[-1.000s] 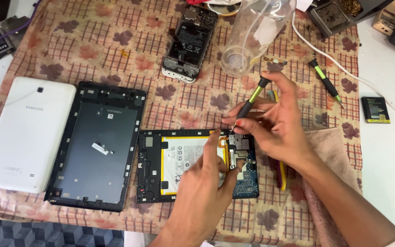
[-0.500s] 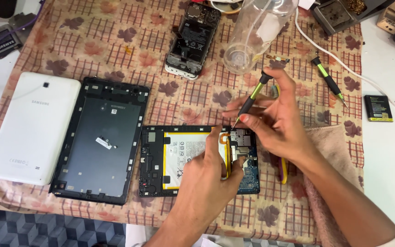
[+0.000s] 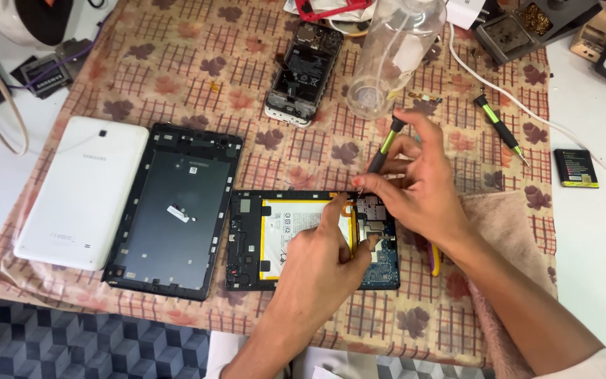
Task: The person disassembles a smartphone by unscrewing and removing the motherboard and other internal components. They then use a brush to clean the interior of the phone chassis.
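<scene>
An opened tablet [image 3: 261, 238] lies on the patterned cloth, its yellow-edged battery and blue circuit board exposed. My left hand [image 3: 320, 263] rests on it, fingers pressing down near the board's top. My right hand [image 3: 422, 186] grips a black and green screwdriver [image 3: 381, 151], tip pointing down at the upper right part of the board. The two hands almost touch above the board.
A dark tablet frame [image 3: 177, 210] and a white back cover [image 3: 82, 193] lie to the left. Behind are an opened phone [image 3: 303, 74], a clear plastic bottle [image 3: 394, 56], a second screwdriver [image 3: 503, 130] and a small black battery [image 3: 575, 168]. A pink towel [image 3: 506, 231] lies at right.
The view has shifted a little. My right hand with the screwdriver has lowered slightly toward the board; my left hand stays on the tablet.
</scene>
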